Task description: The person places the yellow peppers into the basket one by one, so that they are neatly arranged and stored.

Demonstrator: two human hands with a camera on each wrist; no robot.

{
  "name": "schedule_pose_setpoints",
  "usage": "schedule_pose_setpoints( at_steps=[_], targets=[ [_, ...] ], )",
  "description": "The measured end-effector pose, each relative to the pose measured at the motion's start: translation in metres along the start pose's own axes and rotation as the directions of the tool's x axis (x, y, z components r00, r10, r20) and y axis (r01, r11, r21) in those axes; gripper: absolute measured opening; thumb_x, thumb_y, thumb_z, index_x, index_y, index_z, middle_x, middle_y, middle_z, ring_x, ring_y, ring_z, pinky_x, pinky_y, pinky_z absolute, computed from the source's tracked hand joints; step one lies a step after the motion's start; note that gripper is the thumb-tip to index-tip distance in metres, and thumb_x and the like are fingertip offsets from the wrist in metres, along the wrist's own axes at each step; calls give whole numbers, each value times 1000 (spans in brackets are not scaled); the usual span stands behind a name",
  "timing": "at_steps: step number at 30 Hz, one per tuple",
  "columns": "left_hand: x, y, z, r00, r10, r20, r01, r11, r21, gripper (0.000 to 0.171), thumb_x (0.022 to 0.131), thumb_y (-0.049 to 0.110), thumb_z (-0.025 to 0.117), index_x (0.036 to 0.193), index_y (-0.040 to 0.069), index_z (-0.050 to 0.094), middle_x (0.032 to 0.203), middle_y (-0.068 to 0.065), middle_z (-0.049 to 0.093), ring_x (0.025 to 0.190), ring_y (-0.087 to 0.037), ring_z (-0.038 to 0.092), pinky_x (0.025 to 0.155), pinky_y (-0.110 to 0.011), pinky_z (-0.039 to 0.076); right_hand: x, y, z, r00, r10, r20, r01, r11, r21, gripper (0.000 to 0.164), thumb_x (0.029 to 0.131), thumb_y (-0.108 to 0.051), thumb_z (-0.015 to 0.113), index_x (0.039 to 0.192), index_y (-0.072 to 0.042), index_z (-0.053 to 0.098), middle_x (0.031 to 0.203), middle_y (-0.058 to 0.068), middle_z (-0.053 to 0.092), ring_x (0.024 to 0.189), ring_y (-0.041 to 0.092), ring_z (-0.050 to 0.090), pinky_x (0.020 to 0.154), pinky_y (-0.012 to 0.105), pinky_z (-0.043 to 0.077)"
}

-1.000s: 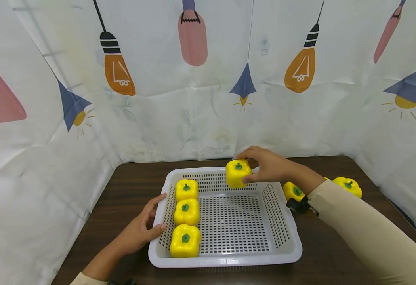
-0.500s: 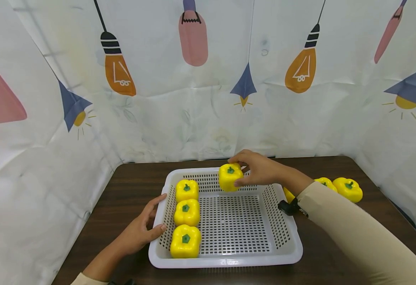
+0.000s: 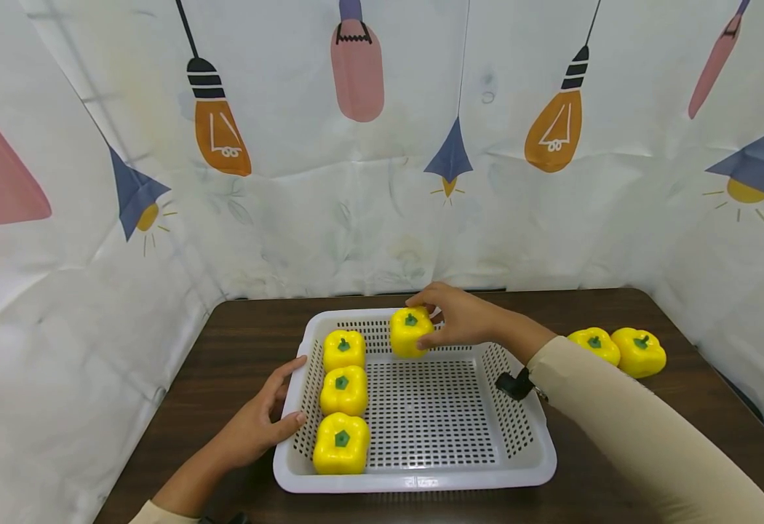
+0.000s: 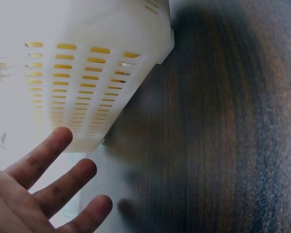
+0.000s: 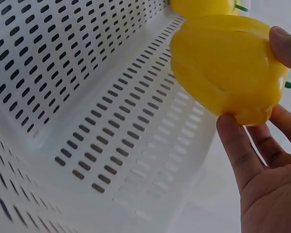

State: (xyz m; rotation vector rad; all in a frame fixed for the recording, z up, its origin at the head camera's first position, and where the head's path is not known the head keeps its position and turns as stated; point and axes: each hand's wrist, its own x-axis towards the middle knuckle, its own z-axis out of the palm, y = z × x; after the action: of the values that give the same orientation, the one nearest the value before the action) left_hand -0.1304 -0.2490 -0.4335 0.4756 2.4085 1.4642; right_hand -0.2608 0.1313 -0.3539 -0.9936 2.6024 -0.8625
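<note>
A yellow bell pepper [image 3: 410, 333] with a green stem is pinched between the thumb and fingers of my right hand [image 3: 455, 314], over the far part of the white perforated basket [image 3: 415, 482]. In the right wrist view, this pepper [image 5: 228, 65] is held above the basket floor. Three more yellow peppers [image 3: 343, 391] stand in a row along the basket's left wall. My left hand [image 3: 259, 422] touches the basket's left rim with its fingers spread. The left wrist view shows its fingers [image 4: 70, 187] extended beside the slotted wall [image 4: 77, 73].
Two yellow peppers [image 3: 640, 352] lie together on the dark wooden table [image 3: 591, 466], to the right of the basket. A white sheet [image 3: 356, 218] printed with bulbs and lamps hangs behind and beside the table.
My right hand has carried its pepper leftward and slightly lower over the basket, nearer the row. Peppers at the table's right are less covered by my arm. My left hand stays in place.
</note>
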Motion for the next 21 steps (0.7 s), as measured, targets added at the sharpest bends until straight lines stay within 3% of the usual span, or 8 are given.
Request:
schedule_pose_setpoints(
  at_steps=[21],
  targets=[
    [0, -2, 0, 1000, 3, 7, -3, 1000, -14, 82, 98, 21, 64, 162, 28, 12, 146, -31, 47, 104, -29, 69, 70, -36, 63, 12, -14, 26, 999, 45, -11, -45, 999, -1, 73, 81, -32, 89, 143, -10, 57, 134, 3, 54, 114, 20, 61, 93, 29, 55]
  ],
)
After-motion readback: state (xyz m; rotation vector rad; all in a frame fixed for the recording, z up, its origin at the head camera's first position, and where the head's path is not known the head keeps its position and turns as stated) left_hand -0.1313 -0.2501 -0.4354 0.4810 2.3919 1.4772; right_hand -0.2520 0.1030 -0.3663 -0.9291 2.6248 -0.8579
